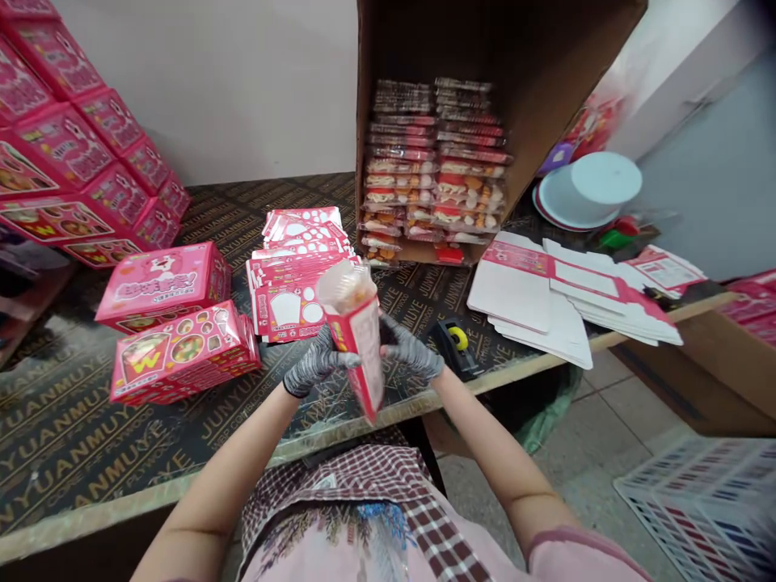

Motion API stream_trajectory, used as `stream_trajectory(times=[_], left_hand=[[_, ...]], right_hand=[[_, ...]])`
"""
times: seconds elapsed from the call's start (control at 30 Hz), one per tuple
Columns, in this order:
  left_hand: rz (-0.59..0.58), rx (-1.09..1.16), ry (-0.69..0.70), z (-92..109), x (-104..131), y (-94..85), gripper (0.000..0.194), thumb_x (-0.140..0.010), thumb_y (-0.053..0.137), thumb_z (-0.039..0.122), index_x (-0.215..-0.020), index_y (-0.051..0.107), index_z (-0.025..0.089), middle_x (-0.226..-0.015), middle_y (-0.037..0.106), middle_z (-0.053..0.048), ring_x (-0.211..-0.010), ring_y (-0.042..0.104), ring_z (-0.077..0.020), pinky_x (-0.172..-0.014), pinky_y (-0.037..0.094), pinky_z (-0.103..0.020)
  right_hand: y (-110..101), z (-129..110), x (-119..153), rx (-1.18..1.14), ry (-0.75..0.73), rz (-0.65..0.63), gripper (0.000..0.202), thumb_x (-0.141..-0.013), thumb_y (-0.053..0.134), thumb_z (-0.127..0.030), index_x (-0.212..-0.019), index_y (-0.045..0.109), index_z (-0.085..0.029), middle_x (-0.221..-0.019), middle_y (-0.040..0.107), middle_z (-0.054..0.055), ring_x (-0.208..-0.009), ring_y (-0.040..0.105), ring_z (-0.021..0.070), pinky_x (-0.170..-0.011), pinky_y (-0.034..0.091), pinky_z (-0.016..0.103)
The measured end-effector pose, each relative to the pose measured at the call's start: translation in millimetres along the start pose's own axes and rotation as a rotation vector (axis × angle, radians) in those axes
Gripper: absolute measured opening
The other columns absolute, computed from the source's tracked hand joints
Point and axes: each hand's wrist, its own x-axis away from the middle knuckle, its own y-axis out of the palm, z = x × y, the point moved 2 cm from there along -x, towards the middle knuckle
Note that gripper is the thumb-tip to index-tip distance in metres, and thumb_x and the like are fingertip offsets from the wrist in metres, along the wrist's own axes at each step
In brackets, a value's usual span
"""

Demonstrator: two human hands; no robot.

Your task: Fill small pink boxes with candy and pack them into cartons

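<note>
Pink box (pixel 364 352) between gloved hands, left fingers (pixel 347 360) and right fingers (pixel 391 351) partly curled (wrapper (pixel 348 289) poking out)

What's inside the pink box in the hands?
At the upper end of the pink box, a clear plastic bag shows, its contents too blurred to identify. Anything further down is covered by the box walls.

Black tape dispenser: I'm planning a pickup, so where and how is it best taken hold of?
The best grip is probably across the black body of the dispenser, beside its yellow core, coming from above. The body looks longer than wide and slants toward the table edge; nothing lies on top of it.
</note>
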Motion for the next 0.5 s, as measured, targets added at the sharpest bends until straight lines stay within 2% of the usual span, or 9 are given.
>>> stream_trajectory(times=[0.07, 0.13, 0.2, 0.27, 0.37, 0.43, 0.5], left_hand=[[0.066, 0.174, -0.015, -2.3, 5.3, 4.4, 0.096, -0.073, 0.068, 0.081, -0.149, 0.052, 0.024, -0.136, 0.067, -0.014, -0.129, 0.061, -0.0377, -0.109, 0.051, -0.056], [0.238, 0.308, -0.032, -9.4, 10.8, 5.2, 0.088, -0.075, 0.079, 0.066, -0.148, 0.053, 0.025, -0.14, 0.065, -0.013, -0.129, 0.062, -0.0346, -0.11, 0.052, -0.051], [0.381, 0.334, -0.043, -20.4, 17.0, 4.3, 0.087, -0.075, 0.083, 0.056, -0.15, 0.05, 0.026, -0.145, 0.062, -0.013, -0.132, 0.06, -0.0323, -0.112, 0.05, -0.048], [0.381, 0.335, -0.075, -34.5, 23.8, 5.5, 0.091, -0.075, 0.084, 0.055, -0.152, 0.046, 0.026, -0.149, 0.06, -0.013, -0.135, 0.059, -0.0317, -0.113, 0.051, -0.047], [0.246, 0.305, -0.175, -60.6, 35.6, 12.6, 0.091, -0.07, 0.087, 0.053, -0.148, 0.051, 0.024, -0.141, 0.065, -0.013, -0.131, 0.061, -0.0321, -0.113, 0.05, -0.05], [0.246, 0.233, -0.22, -80.2, 44.5, 16.9, 0.081, -0.07, 0.087, 0.053, -0.139, 0.059, 0.021, -0.133, 0.07, -0.012, -0.129, 0.062, -0.0326, -0.116, 0.048, -0.053], [0.313, 0.179, -0.239, -99.7, 53.1, 19.2, 0.074, -0.066, 0.088, 0.054, -0.127, 0.066, 0.019, -0.127, 0.072, -0.012, -0.127, 0.062, -0.0335, -0.117, 0.045, -0.056]], right_hand=[[5.4, 6.8, 2.5, 0.057, 0.021, -0.001, 0.076, -0.06, 0.089, -0.065, -0.12, 0.072, -0.022, -0.12, 0.076, 0.009, -0.113, 0.07, 0.028, -0.102, 0.055, 0.042], [6.0, 10.9, 4.3, 0.127, 0.045, 0.093, 0.06, -0.065, 0.087, -0.058, -0.11, 0.074, -0.02, -0.113, 0.078, 0.008, -0.103, 0.072, 0.0278, -0.094, 0.058, 0.042], [4.4, 14.5, 5.1, 0.192, 0.061, 0.21, 0.051, -0.064, 0.087, -0.052, -0.103, 0.074, -0.02, -0.106, 0.079, 0.008, -0.096, 0.073, 0.0271, -0.089, 0.06, 0.042], [3.3, 19.9, 5.8, 0.222, 0.072, 0.318, 0.049, -0.061, 0.086, -0.049, -0.098, 0.074, -0.019, -0.104, 0.079, 0.01, -0.094, 0.073, 0.0276, -0.089, 0.06, 0.044], [4.4, 29.4, 8.5, 0.207, 0.079, 0.456, 0.052, -0.055, 0.088, -0.049, -0.095, 0.073, -0.021, -0.103, 0.079, 0.01, -0.094, 0.072, 0.0288, -0.093, 0.059, 0.047], [5.9, 30.9, 9.7, 0.152, 0.07, 0.451, 0.056, -0.05, 0.092, -0.051, -0.094, 0.073, -0.022, -0.099, 0.079, 0.009, -0.093, 0.072, 0.0293, -0.094, 0.059, 0.047], [5.2, 23.7, 7.9, 0.07, 0.039, 0.409, 0.059, -0.053, 0.09, -0.062, -0.094, 0.073, -0.024, -0.098, 0.079, 0.007, -0.096, 0.072, 0.0295, -0.093, 0.059, 0.046]])
